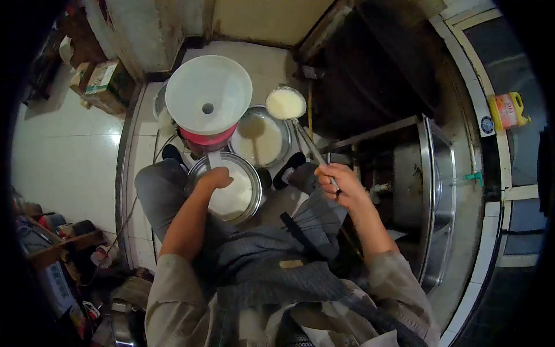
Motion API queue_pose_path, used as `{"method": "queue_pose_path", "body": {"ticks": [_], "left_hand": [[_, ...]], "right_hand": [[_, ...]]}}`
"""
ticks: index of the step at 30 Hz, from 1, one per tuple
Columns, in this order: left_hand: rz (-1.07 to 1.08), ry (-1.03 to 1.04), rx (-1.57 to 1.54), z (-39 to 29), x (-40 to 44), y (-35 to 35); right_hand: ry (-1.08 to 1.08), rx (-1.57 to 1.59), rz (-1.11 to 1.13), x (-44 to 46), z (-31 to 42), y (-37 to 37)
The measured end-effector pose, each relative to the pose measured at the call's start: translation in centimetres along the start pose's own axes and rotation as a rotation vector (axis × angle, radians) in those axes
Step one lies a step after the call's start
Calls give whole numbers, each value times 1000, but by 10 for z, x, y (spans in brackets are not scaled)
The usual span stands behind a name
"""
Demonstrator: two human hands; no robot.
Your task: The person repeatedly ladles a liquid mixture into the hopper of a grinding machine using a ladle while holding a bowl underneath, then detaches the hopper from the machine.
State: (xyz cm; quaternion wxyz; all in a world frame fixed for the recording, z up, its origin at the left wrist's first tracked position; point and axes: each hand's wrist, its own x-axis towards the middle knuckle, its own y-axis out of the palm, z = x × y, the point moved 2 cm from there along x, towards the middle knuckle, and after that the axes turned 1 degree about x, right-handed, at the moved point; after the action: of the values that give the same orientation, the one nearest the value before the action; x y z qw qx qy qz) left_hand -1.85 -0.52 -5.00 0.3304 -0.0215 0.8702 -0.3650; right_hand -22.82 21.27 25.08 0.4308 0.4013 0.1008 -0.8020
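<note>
My right hand point(342, 184) grips the long metal handle of a ladle point(312, 147). The ladle's bowl is raised beside the hopper, filled with pale, grainy-looking contents point(286, 104). Below and left of it stands a metal basin point(284, 151) of cloudy, whitish liquid. A machine with a wide white hopper point(228, 72) and a red body point(208, 139) stands left of the basin; a dark round hole shows in the hopper. My left hand point(217, 178) is curled at the machine's pale spout point(214, 158), above a metal pot point(256, 202) holding white liquid. What its fingers hold is hidden.
A metal sink on a frame point(430, 191) runs along my right. Behind it sits a large dark round shape point(370, 69). A yellow jug point(509, 110) stands at far right. Cardboard boxes point(107, 84) are at upper left, clutter point(63, 231) at lower left. A cable point(122, 222) crosses the floor.
</note>
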Motion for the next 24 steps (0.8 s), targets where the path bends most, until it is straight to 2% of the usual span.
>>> {"method": "queue_pose_path", "body": {"ticks": [6, 8, 11, 19, 24], "left_hand": [[-51, 50, 29, 3, 6, 4], [23, -17, 13, -8, -3, -7], [22, -31, 3, -7, -4, -8], [-12, -86, -45, -20, -27, -26], [-6, -75, -26, -16, -17, -18]], "right_hand": [[-93, -58, 3, -61, 43, 34], [-103, -58, 9, -72, 49, 45], [-147, -33, 128, -79, 54, 61], [-71, -35, 209, -63, 31, 88], [-69, -147, 174, -59, 20, 98]]}}
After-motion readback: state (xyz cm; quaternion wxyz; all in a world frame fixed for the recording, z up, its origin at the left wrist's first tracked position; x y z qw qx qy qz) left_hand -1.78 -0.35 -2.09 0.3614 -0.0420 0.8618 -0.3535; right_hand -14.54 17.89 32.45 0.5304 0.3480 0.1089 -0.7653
